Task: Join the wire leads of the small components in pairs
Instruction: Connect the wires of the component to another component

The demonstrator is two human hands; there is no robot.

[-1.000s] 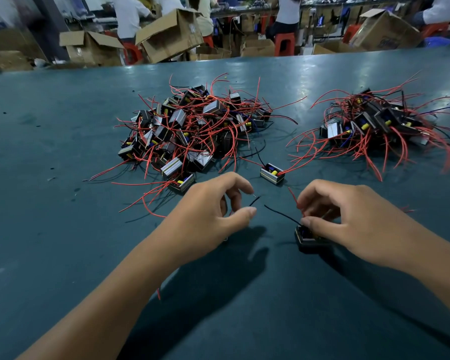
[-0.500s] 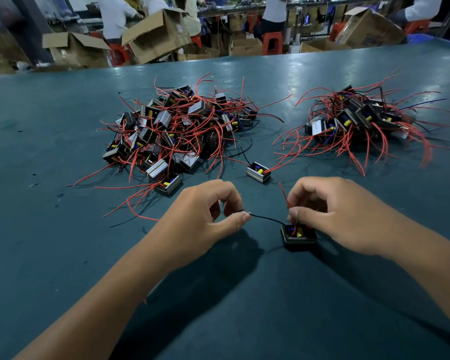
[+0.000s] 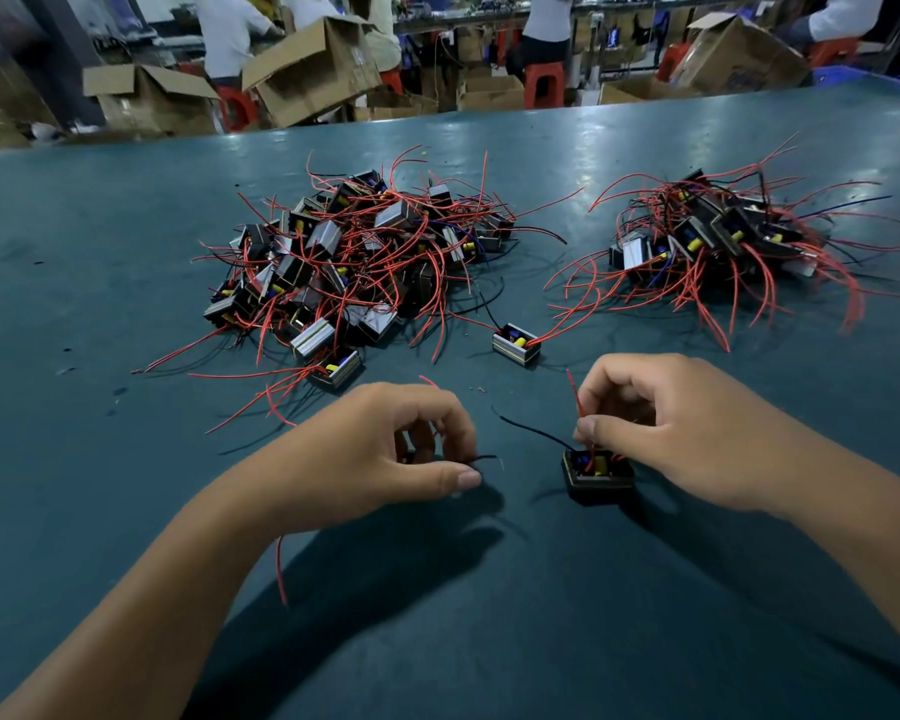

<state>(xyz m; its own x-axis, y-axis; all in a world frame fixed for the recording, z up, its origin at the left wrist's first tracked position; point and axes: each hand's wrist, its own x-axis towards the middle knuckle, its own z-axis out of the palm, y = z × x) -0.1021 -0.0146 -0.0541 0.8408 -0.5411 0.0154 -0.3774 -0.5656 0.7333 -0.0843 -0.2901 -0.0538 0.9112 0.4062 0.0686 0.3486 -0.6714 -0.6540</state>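
I take the small black component (image 3: 597,472) on the teal tabletop (image 3: 489,615) as my landmark. Nearest me, left of it and a little apart, my left hand (image 3: 380,449) rests on the tabletop with its grip clenched round a thin black lead (image 3: 481,457), pinched between thumb and curled fingers, the tip poking out toward the landmark. A red lead (image 3: 280,569) trails from under that wrist toward me. Just right of the landmark, my right hand (image 3: 681,433) has its grip grasping a red wire lead (image 3: 575,400) that rises from the component's top; the fingers are curled, thumb and forefinger pinching it right above the body. A second black lead (image 3: 528,431) runs from the component out to the left, lying free on the tabletop. Beyond the landmark, slightly left, a single component (image 3: 515,344) sits alone. Farther back and left lies the big pile of components (image 3: 349,262) tangled in red leads; farther back and right lies a smaller pile (image 3: 707,241). Past the tabletop's far edge I see cardboard boxes (image 3: 313,70), red stools (image 3: 543,84) and people at other benches.
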